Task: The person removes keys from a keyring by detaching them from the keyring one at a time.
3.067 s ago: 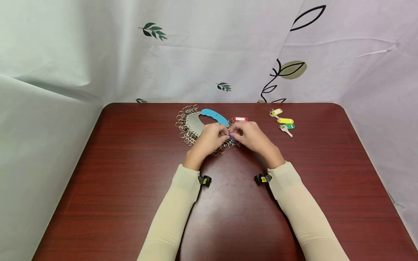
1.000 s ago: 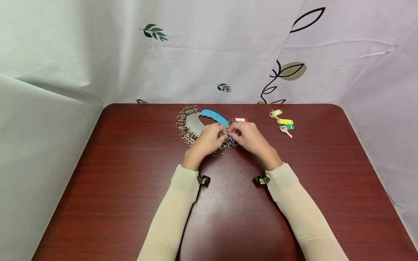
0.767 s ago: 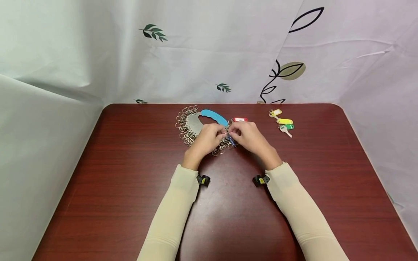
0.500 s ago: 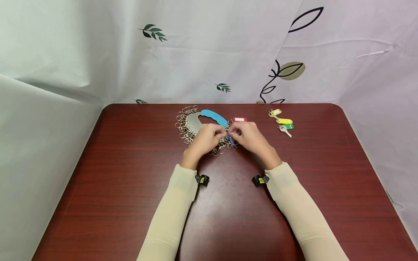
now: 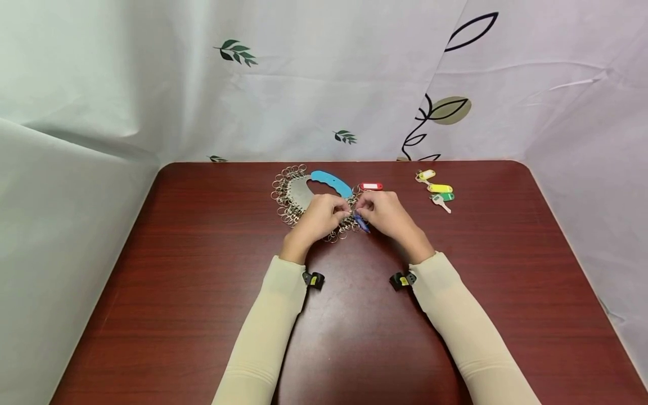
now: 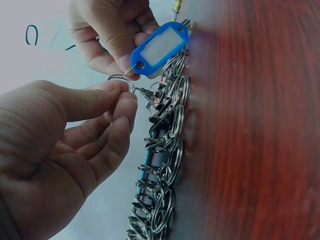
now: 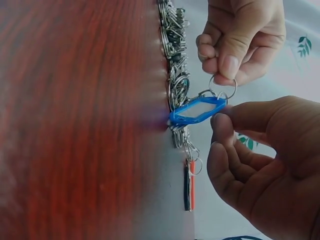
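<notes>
The left hand [image 5: 323,215] pinches a split ring [image 7: 236,88] between thumb and index finger; the right hand [image 5: 388,214] pinches the ringed end of the blue key tag [image 5: 361,223]. The tag sits just below the fingertips, its long axis running diagonally from the right hand's fingertips down and rightward in the head view. The left wrist view exposes its white label [image 6: 161,46]; the head view shows a narrow blue strip. Behind the hands lies a blue-handled metal ring holder [image 5: 300,193]. Only the head view shows the yellow key tag [image 5: 439,188] beside the green key tag [image 5: 450,197] at right.
</notes>
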Demonstrator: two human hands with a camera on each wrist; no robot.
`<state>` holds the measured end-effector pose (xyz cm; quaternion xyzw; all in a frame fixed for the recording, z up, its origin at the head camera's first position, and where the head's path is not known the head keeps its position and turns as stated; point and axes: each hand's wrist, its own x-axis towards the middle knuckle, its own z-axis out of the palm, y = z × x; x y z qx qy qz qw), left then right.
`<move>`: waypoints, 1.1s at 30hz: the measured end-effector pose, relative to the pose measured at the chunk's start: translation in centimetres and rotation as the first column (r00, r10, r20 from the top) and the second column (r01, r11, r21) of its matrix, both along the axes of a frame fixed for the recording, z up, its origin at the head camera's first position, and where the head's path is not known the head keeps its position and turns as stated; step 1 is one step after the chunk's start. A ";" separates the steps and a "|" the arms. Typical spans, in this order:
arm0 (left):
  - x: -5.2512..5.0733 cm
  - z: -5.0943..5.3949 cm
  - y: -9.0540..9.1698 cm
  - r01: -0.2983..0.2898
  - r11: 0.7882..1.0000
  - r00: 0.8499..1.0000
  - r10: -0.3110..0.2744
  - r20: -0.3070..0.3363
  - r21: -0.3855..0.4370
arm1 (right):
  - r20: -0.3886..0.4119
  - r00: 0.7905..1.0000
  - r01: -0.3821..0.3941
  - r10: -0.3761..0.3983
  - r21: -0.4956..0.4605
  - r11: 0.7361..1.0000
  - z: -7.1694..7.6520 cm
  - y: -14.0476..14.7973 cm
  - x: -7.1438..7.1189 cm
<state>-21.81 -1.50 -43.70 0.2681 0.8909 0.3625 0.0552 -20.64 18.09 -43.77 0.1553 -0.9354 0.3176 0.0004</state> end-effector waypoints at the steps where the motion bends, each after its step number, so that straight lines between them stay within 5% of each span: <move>1: 0.0 0.0 0.0 0.001 1.000 1.000 -0.001 -0.003 -0.002 | 0.003 1.000 0.005 -0.005 0.005 1.000 0.0 0.0 0.0; 16: -0.2 -0.7 -0.2 0.015 0.999 1.000 -0.015 0.006 0.052 | 0.003 1.000 0.031 -0.031 0.046 0.998 0.0 -0.3 -0.1; 24: -0.3 -1.0 -0.4 -0.041 0.988 0.995 0.027 0.094 0.151 | 0.017 0.998 0.057 -0.057 0.008 0.998 -0.1 -0.4 0.0; 33: -0.3 -0.5 -0.5 -0.055 0.989 0.994 0.041 0.104 0.136 | 0.065 0.998 0.029 -0.023 -0.094 0.995 -0.2 -0.1 -0.1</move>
